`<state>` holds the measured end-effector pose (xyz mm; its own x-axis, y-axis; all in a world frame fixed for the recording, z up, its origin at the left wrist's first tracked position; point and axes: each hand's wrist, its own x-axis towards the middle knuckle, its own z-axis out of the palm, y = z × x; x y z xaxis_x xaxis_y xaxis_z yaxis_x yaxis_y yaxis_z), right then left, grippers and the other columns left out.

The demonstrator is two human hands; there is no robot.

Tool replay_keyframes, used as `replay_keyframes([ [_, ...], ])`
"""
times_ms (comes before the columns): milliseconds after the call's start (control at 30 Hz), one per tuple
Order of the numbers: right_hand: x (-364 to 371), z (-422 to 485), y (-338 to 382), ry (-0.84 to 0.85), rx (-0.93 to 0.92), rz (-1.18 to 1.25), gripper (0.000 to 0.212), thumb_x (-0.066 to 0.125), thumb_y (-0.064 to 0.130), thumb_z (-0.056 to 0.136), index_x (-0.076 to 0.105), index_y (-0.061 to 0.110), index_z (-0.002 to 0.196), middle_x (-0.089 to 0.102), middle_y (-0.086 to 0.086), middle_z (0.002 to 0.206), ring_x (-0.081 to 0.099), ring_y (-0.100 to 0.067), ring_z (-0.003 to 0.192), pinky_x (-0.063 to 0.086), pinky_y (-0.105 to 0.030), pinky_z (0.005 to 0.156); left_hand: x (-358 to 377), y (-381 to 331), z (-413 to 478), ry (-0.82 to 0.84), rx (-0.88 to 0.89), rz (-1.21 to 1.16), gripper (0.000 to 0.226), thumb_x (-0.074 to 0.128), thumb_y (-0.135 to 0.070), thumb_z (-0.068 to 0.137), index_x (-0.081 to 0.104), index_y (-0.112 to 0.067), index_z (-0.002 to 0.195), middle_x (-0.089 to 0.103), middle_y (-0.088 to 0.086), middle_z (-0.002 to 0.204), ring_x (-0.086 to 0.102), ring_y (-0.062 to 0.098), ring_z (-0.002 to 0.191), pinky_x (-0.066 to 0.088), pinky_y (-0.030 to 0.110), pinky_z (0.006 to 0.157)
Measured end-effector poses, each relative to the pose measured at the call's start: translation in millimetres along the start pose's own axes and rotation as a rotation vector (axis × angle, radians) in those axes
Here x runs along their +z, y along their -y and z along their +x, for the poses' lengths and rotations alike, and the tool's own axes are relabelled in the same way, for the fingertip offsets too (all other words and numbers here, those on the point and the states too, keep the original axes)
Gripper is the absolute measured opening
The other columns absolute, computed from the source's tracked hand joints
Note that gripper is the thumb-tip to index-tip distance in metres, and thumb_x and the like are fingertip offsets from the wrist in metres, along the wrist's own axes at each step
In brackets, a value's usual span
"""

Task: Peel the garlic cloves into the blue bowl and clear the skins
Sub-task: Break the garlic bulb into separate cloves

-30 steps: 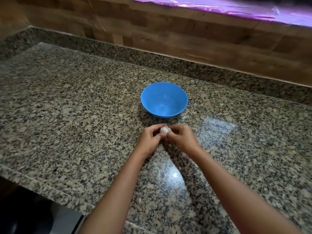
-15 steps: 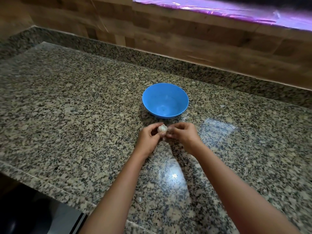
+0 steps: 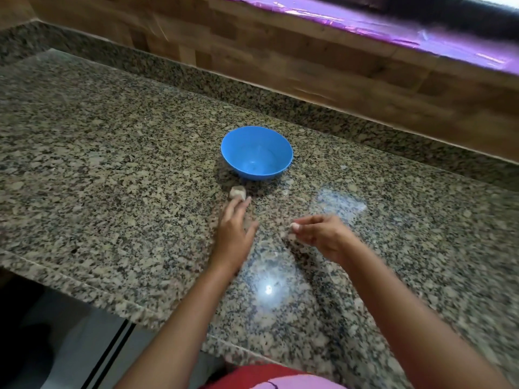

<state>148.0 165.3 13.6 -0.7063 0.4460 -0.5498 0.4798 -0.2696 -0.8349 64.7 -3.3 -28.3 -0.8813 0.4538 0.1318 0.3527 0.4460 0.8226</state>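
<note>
**Granite counter (image 3: 112, 169): garlic divided between two hands, bowl not yet loaded**

Item 1. Right hand (image 3: 323, 234), centre-right of frame. Fingers curled, thumb and forefinger pinched on a small pale piece (image 3: 295, 226). I take it for a single clove, though blur stops me telling clove from skin. The wrist is raised off the stone and the forearm comes in from the lower right. I judge the pinch keeps the piece free for peeling.

Item 2. Left hand (image 3: 234, 228), centre of frame, well apart from the right. Palm down, fingers stretched forward and nearly straight, gripping nothing. The fingertips are at the near edge of the garlic head (image 3: 238, 192); I cannot tell whether they touch it or are just short of it.

Item 3. Garlic head, resting on the counter just below the bowl in the frame, close enough to reach for the next clove.

Item 4. Blue bowl (image 3: 252, 174), upright, just above centre. I see no cloves inside, so I rate the task as barely begun.

Item 5. Surroundings: wooden wall (image 3: 280, 51) across the top, purple ledge (image 3: 365, 21) at the upper right, red and pink garment (image 3: 266, 379) at the bottom edge.
</note>
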Motion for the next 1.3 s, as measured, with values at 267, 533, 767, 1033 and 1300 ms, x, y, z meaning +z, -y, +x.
replay_keyframes([
  [267,-8.6,-37.3,-37.1,-0.076,0.019,-0.018,0.012,0.067,-0.009,0.073,0.063,0.001,0.077,0.068,-0.006,0.061,0.066,-0.013,0.056,0.051,-0.021,0.05,26.7,4.1,-48.2,0.328,0.253,0.384,0.055,0.032,-0.048,0.098,0.024,-0.025,0.147,0.023,-0.007,0.154,0.012,0.008,0.142,-0.003,0.026,0.111],
  [533,1.2,-40.0,-26.4,-0.12,0.085,-0.122,0.007,0.06,-0.011,0.079,0.061,-0.004,0.078,0.065,-0.015,0.085,0.064,-0.022,0.079,0.052,-0.025,0.061,26.2,4.3,-52.2,0.36,0.314,0.538,0.056,0.024,-0.05,0.098,0.018,-0.024,0.148,0.012,-0.006,0.157,0.003,0.011,0.144,-0.008,0.03,0.111],
  [767,-3.2,-44.1,-26.4,-0.089,0.106,-0.102,0.007,0.06,-0.011,0.079,0.063,-0.009,0.085,0.066,-0.017,0.084,0.066,-0.024,0.076,0.054,-0.025,0.063,28.0,6.3,-53.8,0.344,0.319,0.537,0.056,0.022,-0.05,0.097,0.019,-0.026,0.147,0.011,-0.007,0.156,0.004,0.011,0.144,-0.008,0.031,0.111],
  [1033,11.6,-39.3,-12.7,-0.192,0.122,-0.545,0.016,0.069,0.001,0.077,0.064,-0.004,0.091,0.067,-0.015,0.092,0.066,-0.026,0.09,0.056,-0.03,0.077,28.6,6.9,-53.4,0.34,0.334,0.569,0.055,0.019,-0.049,0.098,0.017,-0.026,0.148,0.009,-0.006,0.156,0.002,0.011,0.144,-0.01,0.031,0.11],
  [1300,16.6,-39.0,-2.7,-0.152,0.142,-0.656,0.015,0.069,-0.001,0.077,0.064,-0.004,0.09,0.065,-0.016,0.093,0.063,-0.021,0.081,0.053,-0.023,0.063,26.6,4.5,-54.1,0.351,0.34,0.565,0.054,0.02,-0.047,0.099,0.017,-0.024,0.148,0.011,-0.005,0.156,0.001,0.012,0.144,-0.009,0.031,0.111],
])
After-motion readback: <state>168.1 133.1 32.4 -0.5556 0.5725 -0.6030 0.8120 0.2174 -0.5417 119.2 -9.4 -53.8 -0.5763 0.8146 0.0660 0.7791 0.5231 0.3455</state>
